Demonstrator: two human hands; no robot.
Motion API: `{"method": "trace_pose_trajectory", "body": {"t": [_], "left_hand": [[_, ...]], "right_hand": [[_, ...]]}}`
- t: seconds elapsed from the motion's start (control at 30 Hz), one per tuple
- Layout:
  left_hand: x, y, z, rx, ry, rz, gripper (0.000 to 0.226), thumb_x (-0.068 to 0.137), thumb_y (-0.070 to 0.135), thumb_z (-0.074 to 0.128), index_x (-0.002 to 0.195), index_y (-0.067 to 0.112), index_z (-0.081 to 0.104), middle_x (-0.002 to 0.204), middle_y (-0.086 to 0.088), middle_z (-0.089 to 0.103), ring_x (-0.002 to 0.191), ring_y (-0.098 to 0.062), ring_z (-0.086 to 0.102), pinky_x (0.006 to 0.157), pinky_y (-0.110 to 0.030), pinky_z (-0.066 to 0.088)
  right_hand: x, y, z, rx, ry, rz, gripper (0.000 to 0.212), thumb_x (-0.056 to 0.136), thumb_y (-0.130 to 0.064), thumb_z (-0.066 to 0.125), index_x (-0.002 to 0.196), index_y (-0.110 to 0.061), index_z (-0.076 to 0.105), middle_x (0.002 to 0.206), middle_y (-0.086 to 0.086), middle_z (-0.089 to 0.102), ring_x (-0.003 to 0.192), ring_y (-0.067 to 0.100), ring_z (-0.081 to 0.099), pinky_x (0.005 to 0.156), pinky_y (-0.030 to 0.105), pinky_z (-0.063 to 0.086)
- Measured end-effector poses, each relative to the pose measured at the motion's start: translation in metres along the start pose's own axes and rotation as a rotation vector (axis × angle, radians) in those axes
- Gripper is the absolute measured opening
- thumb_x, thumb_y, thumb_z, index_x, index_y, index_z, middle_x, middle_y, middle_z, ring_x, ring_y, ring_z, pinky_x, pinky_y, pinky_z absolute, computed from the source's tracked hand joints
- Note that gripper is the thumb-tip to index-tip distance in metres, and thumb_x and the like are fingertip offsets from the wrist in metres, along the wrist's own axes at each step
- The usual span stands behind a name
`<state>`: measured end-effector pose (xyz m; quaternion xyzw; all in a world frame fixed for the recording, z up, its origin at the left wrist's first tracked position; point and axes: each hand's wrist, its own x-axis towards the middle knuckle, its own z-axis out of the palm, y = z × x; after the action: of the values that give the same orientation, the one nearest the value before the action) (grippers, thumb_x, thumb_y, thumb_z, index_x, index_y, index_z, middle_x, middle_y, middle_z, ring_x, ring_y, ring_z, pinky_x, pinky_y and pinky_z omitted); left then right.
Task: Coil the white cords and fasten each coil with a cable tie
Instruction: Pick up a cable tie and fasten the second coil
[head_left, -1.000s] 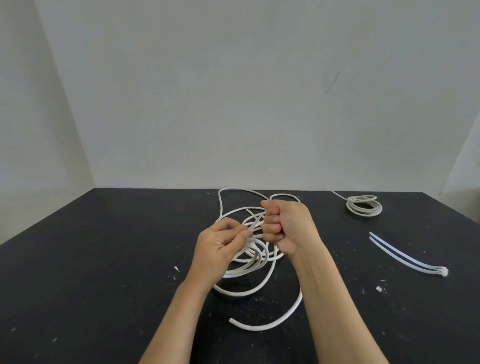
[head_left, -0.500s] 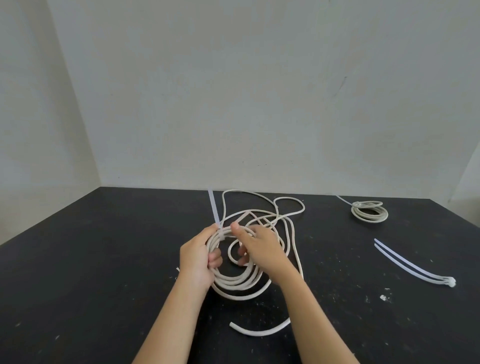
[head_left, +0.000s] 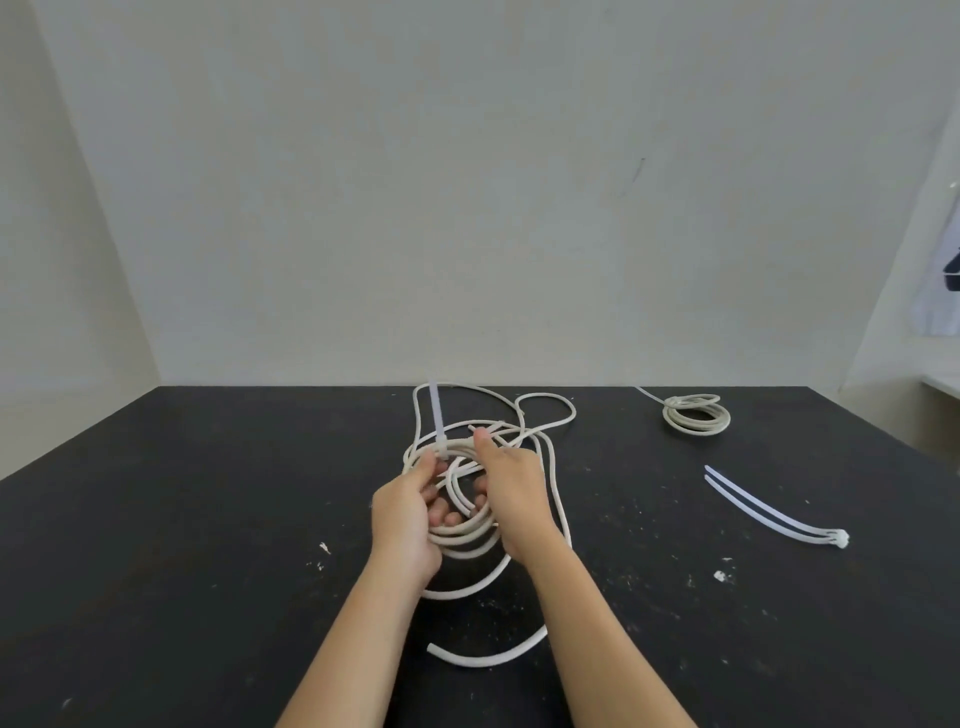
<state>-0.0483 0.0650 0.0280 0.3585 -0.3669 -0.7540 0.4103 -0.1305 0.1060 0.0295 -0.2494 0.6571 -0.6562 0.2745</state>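
The tangle of 1 second ago is now a gathered cord coil (head_left: 465, 535), gripped over the counter (head_left: 182, 519) centre by your left hand (head_left: 408, 514) and right hand (head_left: 514, 493), 1 each side. A cable tie (head_left: 436, 413) rings its far edge, tail upright. A tied coil (head_left: 696, 413) and 2 spare ties (head_left: 769, 512) lie right.

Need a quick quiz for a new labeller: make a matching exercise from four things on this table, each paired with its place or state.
Things:
1. small coil
2. spare ties
3. big coil
4. cord end

Places or states:
A. held by the left hand and right hand
B. lying loose, nearest the camera
C. far back right, untouched
D. side by side at right, heads together

Pairs: 1-C, 2-D, 3-A, 4-B.
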Motion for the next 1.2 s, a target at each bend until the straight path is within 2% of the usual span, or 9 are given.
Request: {"method": "trace_pose_trajectory", "body": {"t": [0.1, 0.2, 0.27, 0.4, 0.57, 0.73, 0.87, 1.0, 1.2], "left_hand": [[0.005, 0.003, 0.014, -0.052, 0.059, 0.007, 0.025, 0.089, 0.023, 0.061, 0.074, 0.004, 0.058, 0.035, 0.006, 0.035, 0.025, -0.006, 0.026, 0.03, -0.013, 0.022], [0.017, -0.002, 0.035, -0.069, 0.04, -0.016, 0.022, 0.087, 0.019, 0.063, 0.07, 0.007, 0.055, 0.041, 0.004, 0.029, 0.029, -0.007, 0.021, 0.031, -0.015, 0.019], [0.026, -0.009, 0.058, -0.076, 0.021, -0.05, 0.024, 0.087, 0.018, 0.062, 0.067, 0.009, 0.052, 0.041, 0.003, 0.032, 0.029, -0.007, 0.023, 0.031, -0.015, 0.019], [0.053, -0.031, 0.119, -0.04, -0.103, -0.115, 0.023, 0.085, 0.017, 0.044, 0.063, 0.011, 0.043, 0.054, -0.002, 0.028, 0.029, -0.009, 0.024, 0.032, -0.014, 0.023], [0.093, -0.066, 0.219, 0.157, -0.273, -0.016, 0.023, 0.092, 0.012, 0.05, 0.069, 0.009, 0.053, 0.06, -0.005, 0.044, 0.04, -0.01, 0.048, 0.039, -0.02, 0.043], [0.137, -0.106, 0.298, 0.451, -0.329, 0.054, 0.027, 0.092, 0.014, 0.046, 0.067, 0.006, 0.054, 0.062, -0.008, 0.054, 0.052, -0.019, 0.052, 0.047, -0.023, 0.038], [0.169, -0.142, 0.327, 0.821, -0.397, 0.147, 0.031, 0.097, 0.018, 0.041, 0.1, -0.002, 0.064, 0.094, -0.015, 0.06, 0.085, -0.026, 0.057, 0.064, -0.028, 0.036], [0.187, -0.172, 0.329, 1.114, -0.362, 0.23, 0.04, 0.099, 0.026, 0.035, 0.117, 0.0, 0.06, 0.125, -0.015, 0.055, 0.112, -0.03, 0.052, 0.079, -0.029, 0.037], [0.185, -0.18, 0.318, 1.279, -0.363, 0.335, 0.044, 0.101, 0.029, 0.025, 0.127, 0.006, 0.052, 0.132, -0.014, 0.047, 0.119, -0.032, 0.042, 0.095, -0.038, 0.034]], "right_hand": [[0.001, -0.004, -0.013, 0.104, -0.048, 0.071, 0.028, 0.09, -0.03, 0.059, 0.085, -0.003, 0.065, 0.056, 0.003, 0.054, 0.046, 0.014, 0.052, 0.051, 0.027, 0.046], [0.007, -0.008, -0.031, 0.117, -0.005, 0.087, 0.014, 0.091, -0.022, 0.057, 0.093, -0.01, 0.064, 0.068, 0.009, 0.062, 0.054, 0.017, 0.062, 0.057, 0.029, 0.052], [0.021, -0.01, -0.047, 0.126, 0.062, 0.08, 0.013, 0.093, -0.016, 0.051, 0.096, -0.01, 0.062, 0.073, 0.01, 0.063, 0.057, 0.019, 0.061, 0.059, 0.03, 0.052], [0.065, -0.015, -0.095, 0.046, 0.24, -0.022, 0.025, 0.092, -0.003, 0.039, 0.08, -0.01, 0.06, 0.067, 0.007, 0.056, 0.056, 0.017, 0.048, 0.053, 0.028, 0.04], [0.131, -0.026, -0.171, -0.015, 0.48, -0.113, 0.023, 0.093, -0.004, 0.039, 0.092, -0.005, 0.062, 0.07, 0.005, 0.061, 0.056, 0.013, 0.047, 0.05, 0.022, 0.04], [0.198, -0.031, -0.241, -0.229, 0.669, -0.146, 0.025, 0.094, -0.007, 0.041, 0.09, -0.001, 0.065, 0.077, 0.011, 0.064, 0.065, 0.021, 0.057, 0.058, 0.027, 0.043], [0.236, -0.016, -0.275, -0.475, 0.721, -0.039, 0.025, 0.094, -0.002, 0.04, 0.078, 0.004, 0.059, 0.078, 0.016, 0.059, 0.077, 0.029, 0.052, 0.065, 0.03, 0.042], [0.249, 0.005, -0.286, -0.657, 0.718, 0.234, 0.026, 0.097, -0.008, 0.039, 0.116, 0.003, 0.053, 0.118, 0.024, 0.054, 0.119, 0.037, 0.037, 0.094, 0.041, 0.036], [0.243, 0.014, -0.289, -0.832, 0.549, 0.298, 0.04, 0.101, -0.02, 0.03, 0.133, -0.001, 0.043, 0.136, 0.022, 0.045, 0.129, 0.038, 0.031, 0.101, 0.042, 0.032]]}}
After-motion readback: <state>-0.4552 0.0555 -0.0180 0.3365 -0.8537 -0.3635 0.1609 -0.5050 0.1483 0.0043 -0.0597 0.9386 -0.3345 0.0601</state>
